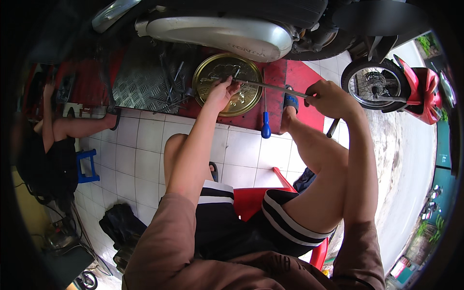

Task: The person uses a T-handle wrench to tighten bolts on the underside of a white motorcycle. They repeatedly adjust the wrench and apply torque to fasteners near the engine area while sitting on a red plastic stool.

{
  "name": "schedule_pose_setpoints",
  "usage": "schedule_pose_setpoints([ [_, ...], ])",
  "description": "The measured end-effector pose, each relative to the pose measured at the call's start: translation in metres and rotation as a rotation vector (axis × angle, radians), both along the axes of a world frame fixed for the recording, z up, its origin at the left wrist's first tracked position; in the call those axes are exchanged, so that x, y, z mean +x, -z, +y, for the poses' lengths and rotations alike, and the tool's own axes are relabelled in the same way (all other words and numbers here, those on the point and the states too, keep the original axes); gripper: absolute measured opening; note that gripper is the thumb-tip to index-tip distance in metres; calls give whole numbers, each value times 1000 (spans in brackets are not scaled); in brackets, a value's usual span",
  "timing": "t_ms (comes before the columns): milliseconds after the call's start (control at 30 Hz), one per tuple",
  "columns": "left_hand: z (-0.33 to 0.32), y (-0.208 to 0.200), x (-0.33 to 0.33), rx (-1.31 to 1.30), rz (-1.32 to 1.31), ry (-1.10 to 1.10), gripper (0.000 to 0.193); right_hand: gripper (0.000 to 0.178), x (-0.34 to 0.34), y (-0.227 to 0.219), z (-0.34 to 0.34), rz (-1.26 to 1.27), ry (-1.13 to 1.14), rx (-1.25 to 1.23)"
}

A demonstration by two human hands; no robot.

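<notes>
1. Evidently, the long metal rod is picked up, held between both hands over the gold tray on the red desk.
2. The right hand has its fingers clamped on one end; the left hand's seem pinched on the other.
3. Picking up looks done; putting the rod down or to use remains, and I cannot tell how much else.
4. The blue-handled screwdriver lies beside the tray, unheld.
</notes>
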State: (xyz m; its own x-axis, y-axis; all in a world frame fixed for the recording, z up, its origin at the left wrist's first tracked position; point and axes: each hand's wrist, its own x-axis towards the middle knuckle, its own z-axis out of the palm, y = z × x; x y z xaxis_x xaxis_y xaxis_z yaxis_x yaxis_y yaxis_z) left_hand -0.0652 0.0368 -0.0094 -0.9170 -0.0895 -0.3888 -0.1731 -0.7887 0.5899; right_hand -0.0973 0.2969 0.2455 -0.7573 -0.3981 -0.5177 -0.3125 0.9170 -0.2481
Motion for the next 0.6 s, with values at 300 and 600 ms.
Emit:
schedule_pose_setpoints([
  [300,1,7,-1,-45,29,-161,8,23,1,6,2,15,-24,-31],
  [600,0,10,-4,32,-52,-274,12,23,12,9,-17,57,-60,7],
])
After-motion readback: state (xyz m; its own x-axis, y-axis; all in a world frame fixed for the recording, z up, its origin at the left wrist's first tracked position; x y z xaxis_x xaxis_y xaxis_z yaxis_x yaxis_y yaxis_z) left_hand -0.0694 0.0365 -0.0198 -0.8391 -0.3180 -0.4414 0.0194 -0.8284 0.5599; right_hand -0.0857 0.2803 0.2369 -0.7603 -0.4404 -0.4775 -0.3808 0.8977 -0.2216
